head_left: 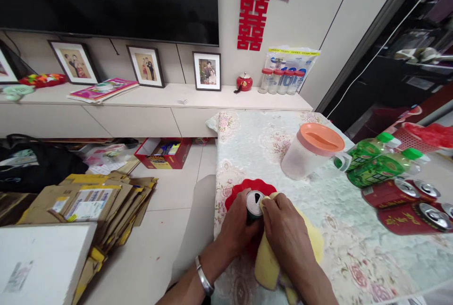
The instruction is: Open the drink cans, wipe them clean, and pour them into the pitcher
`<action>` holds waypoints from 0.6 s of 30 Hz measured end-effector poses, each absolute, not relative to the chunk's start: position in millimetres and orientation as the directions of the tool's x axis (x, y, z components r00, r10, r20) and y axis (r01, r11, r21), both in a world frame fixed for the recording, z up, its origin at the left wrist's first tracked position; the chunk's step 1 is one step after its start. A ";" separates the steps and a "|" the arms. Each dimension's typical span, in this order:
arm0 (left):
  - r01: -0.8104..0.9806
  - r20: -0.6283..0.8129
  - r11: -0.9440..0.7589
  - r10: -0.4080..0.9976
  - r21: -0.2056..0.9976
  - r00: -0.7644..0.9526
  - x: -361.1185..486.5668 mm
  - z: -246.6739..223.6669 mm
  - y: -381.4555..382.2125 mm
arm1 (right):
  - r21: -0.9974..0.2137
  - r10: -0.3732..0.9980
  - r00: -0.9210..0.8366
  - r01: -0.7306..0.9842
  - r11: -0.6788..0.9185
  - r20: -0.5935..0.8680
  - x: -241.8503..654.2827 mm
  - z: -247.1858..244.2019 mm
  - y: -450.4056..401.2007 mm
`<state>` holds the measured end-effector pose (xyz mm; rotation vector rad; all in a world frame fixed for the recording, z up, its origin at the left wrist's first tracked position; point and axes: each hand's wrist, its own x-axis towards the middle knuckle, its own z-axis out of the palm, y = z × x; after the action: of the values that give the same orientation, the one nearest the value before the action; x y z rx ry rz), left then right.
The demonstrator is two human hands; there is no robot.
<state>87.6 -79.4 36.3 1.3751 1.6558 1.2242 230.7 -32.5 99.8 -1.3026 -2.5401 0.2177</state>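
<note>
My left hand point(236, 227) is wrapped round a dark green drink can point(255, 202) with its mouth open at the top. Bunched in my right hand point(288, 232) is a yellow cloth point(266, 267), and its edge presses against the can's rim. Both hands are over a red scalloped dish point(253, 184), whose front part they hide. A silver bracelet circles my left wrist.
Right of the hands, a clear pitcher point(300, 156) with an orange lid stands on the flowered tablecloth point(269, 144). Green bottles point(380, 168) and several red cans point(406, 217) sit further right. Flattened cardboard point(92, 201) lies on the floor at left.
</note>
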 end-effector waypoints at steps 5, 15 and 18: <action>0.342 0.078 0.001 0.973 0.940 -0.217 88.0 32.4 -79.2 | -0.365 0.786 -0.618 0.731 0.577 0.003 223.9 125.5 -21.2; 0.349 0.186 -0.112 0.965 0.930 -0.187 88.9 43.5 -77.8 | -0.213 0.707 -0.706 0.686 0.696 0.035 207.0 118.5 -16.3; 0.329 0.120 -0.044 0.969 0.943 -0.214 89.7 46.7 -78.7 | -0.157 0.748 -0.660 0.734 0.661 0.061 206.2 119.9 -16.9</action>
<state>89.7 -78.7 46.7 1.3966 1.5910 1.2746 206.2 -16.9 119.9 -1.2342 -2.7523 0.1796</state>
